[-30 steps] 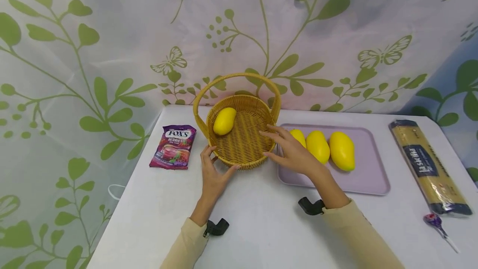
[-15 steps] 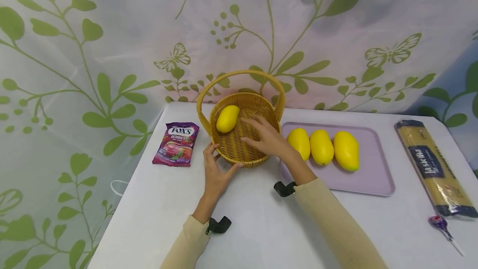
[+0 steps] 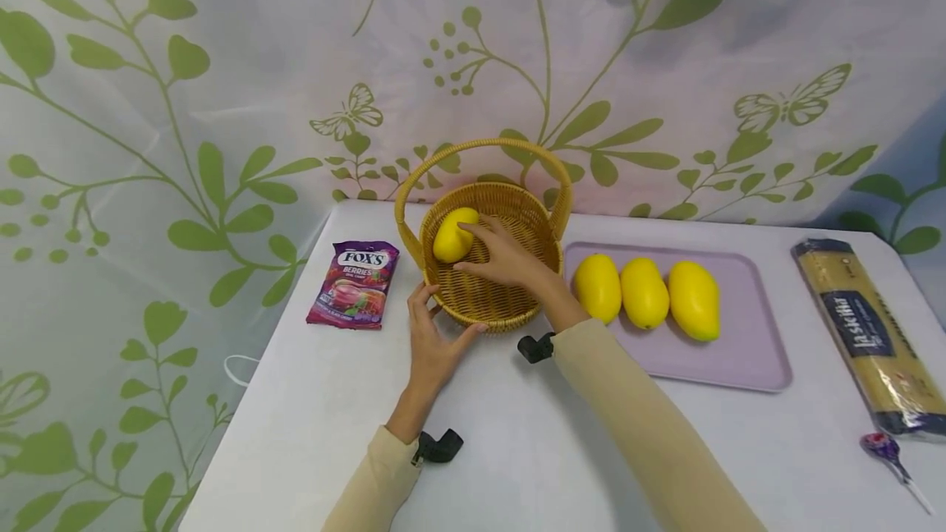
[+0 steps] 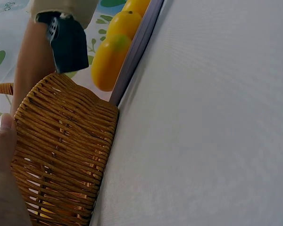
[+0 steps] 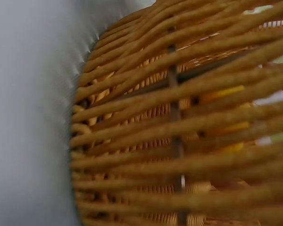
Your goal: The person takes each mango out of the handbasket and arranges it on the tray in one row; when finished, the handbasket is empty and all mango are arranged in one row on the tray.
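Observation:
A yellow mango (image 3: 455, 235) lies in the left part of a round wicker basket (image 3: 502, 300) with a tall arched handle. My right hand (image 3: 504, 258) reaches over the basket's near right rim, its fingertips at the mango's right side and the thumb apart below. My left hand (image 3: 434, 349) grips the basket's near left side, fingers at the rim and thumb at the front. In the left wrist view, the thumb (image 4: 4, 141) lies against the woven wall (image 4: 66, 141). Blurred weave (image 5: 179, 122) fills much of the right wrist view, hiding the right hand.
Three more mangoes (image 3: 645, 294) lie on a lilac tray (image 3: 739, 355) right of the basket. A purple candy bag (image 3: 355, 284) is at the left. A pasta pack (image 3: 865, 331) and a lollipop (image 3: 887, 454) lie far right. A patterned cloth (image 3: 281, 39) hangs behind the table.
My right hand has moved left from beside the tray into the basket, up to the mango. The left hand stays at the basket; the whole scene shifts slightly right in view.

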Demonstrator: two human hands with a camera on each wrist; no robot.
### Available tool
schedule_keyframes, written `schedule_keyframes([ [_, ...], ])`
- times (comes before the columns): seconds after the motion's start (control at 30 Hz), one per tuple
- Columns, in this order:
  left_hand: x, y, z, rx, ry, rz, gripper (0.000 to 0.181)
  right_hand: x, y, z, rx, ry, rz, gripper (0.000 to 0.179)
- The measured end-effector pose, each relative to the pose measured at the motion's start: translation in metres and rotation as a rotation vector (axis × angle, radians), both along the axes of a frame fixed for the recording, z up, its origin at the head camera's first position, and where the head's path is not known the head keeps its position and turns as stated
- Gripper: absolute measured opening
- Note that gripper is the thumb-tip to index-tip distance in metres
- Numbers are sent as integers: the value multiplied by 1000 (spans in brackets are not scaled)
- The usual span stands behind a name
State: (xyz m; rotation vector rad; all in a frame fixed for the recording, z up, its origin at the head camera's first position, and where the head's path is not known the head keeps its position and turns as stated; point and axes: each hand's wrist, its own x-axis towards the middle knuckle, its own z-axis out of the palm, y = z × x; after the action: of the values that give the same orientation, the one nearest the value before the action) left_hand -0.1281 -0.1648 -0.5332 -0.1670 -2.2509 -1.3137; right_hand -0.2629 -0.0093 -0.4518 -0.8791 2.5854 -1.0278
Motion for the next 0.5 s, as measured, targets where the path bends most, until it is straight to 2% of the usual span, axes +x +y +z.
schedule_keyframes([
  [0.23, 1, 1, 0, 3, 9, -1, 92, -9, -12, -5, -17, -90, 4, 80],
  [0.5, -1, -3, -2, -1, -21, 5, 90, -19, -24, -14, -5, -61, 43, 80],
])
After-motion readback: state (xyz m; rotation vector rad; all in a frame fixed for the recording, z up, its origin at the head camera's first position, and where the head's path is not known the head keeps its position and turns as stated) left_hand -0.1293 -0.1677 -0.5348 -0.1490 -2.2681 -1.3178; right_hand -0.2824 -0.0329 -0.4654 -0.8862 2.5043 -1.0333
